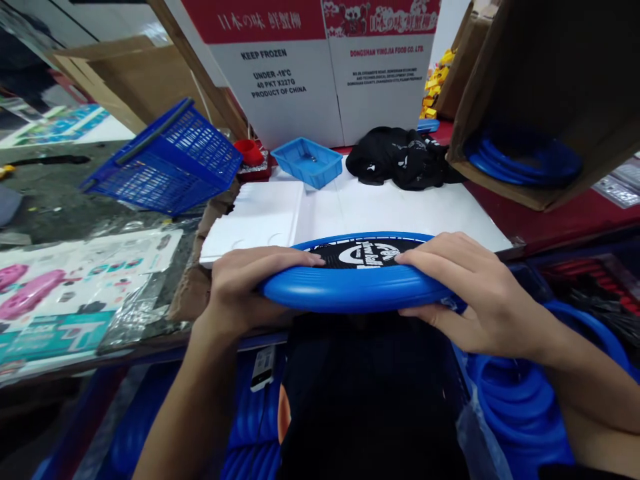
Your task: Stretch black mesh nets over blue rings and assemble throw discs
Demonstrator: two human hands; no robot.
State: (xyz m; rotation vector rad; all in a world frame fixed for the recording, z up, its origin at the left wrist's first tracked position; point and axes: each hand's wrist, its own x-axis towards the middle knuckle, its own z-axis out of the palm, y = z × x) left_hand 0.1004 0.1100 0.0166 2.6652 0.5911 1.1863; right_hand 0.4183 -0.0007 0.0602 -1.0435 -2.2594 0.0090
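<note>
Gripping blue disc [350, 288] by its rim, left hand [245, 283] and right hand [475, 293] clamped on opposite edges; apparently mid-assembly, steady even pressure likely needed next.

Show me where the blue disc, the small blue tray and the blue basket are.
blue disc [350, 290]: head view, on its front rim between the hands.
small blue tray [306, 161]: head view, on its front wall.
blue basket [165, 157]: head view, on its mesh side.

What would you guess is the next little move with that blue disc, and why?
Probably lowering the blue disc onto the white board ahead: the left hand and right hand grip its opposite rims, holding it level just above the board's near edge.
</note>
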